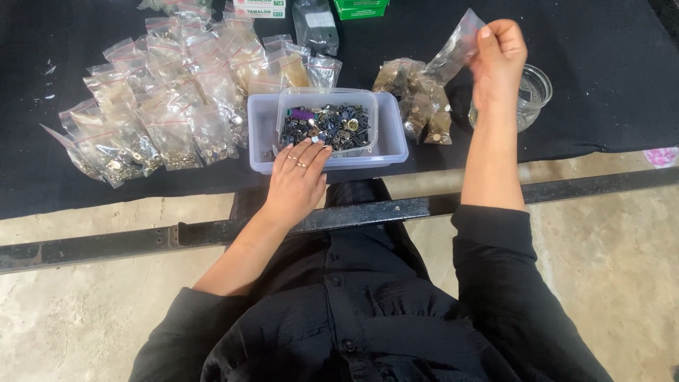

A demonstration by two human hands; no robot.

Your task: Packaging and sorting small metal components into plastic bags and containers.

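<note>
Black-sleeved, our left hand point(297, 180) rested open-fingered on the clear tub's point(263, 134) near rim, fingertips at the small inner tray of mixed parts point(327, 126); our right hand point(499, 51) pinched an empty clear bag point(454, 48) aloft, best held mouth-up beside the tub.

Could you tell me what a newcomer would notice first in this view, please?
Probably the clear plastic tub of small dark metal parts at the centre, the left hand reaching into it. Left of it spreads a heap of filled clear bags; the raised right hand pinches an empty clear bag.
</note>
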